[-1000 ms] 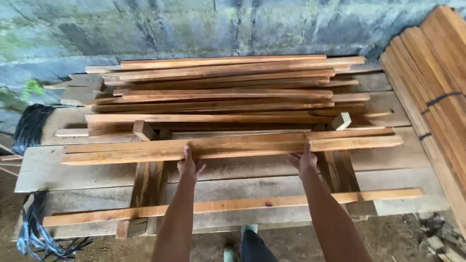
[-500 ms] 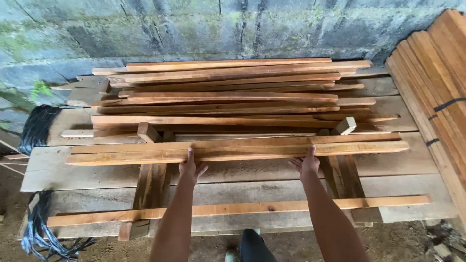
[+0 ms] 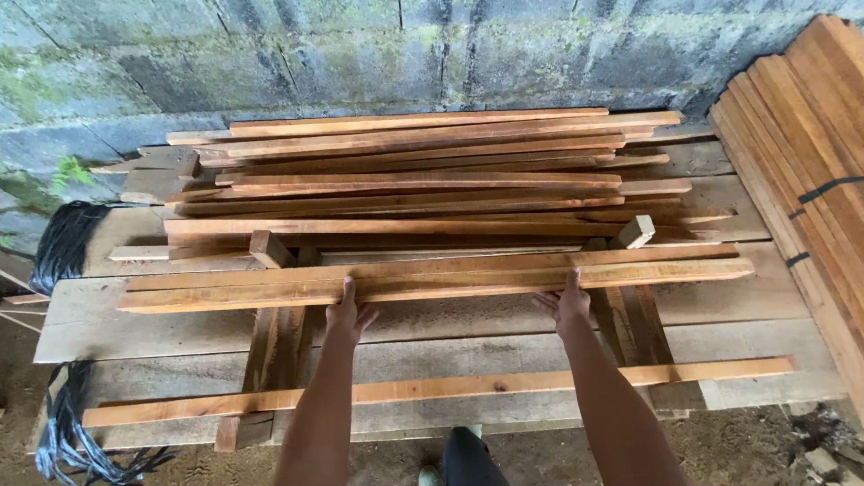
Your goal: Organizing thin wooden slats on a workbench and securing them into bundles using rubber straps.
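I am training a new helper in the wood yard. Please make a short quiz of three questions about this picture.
1. True or false: both hands touch the same long plank.
2. What lies at the far left of the bench? A) a saw B) black strapping C) a bucket
3. Fill in: a bundle of boards tied with black bands leans at the ____ side of the picture.

Key
1. True. The left hand and right hand press open fingers under the plank's near edge.
2. B
3. right
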